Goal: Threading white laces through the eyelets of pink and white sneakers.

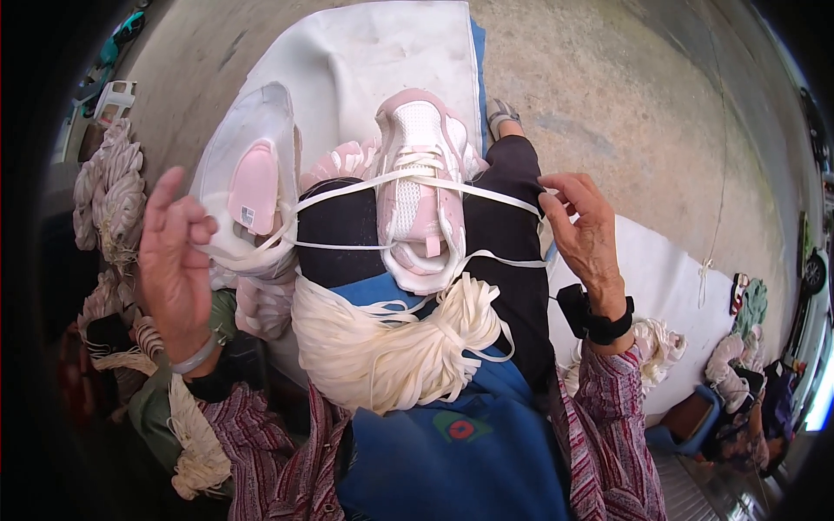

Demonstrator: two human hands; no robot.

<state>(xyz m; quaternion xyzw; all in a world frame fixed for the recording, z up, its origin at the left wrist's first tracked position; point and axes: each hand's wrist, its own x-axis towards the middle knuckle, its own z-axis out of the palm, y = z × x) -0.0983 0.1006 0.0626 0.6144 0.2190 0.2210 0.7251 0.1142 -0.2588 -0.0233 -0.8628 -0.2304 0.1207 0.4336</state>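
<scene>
A pink and white sneaker [417, 217] lies across my lap, toe pointing away, with a cream shoelace [486, 188] threaded near the top of its eyelets. The lace stretches out to both sides. My right hand [584, 227] is closed, thumb and index finger pinching the lace's right side. On the left, my left hand [176, 269] has its lower fingers curled at the lace, index finger raised; the exact grip is partly hidden. A thick bundle of cream laces [395, 347] rests on my lap below the sneaker's heel.
Left of the sneaker lies another shoe with a pink insole [254, 187], on a white sheet [395, 43]. More lace bundles [113, 191] hang at the far left. A white stool [115, 102] stands behind them. At right are a white surface [669, 295] and a blue bin [688, 421].
</scene>
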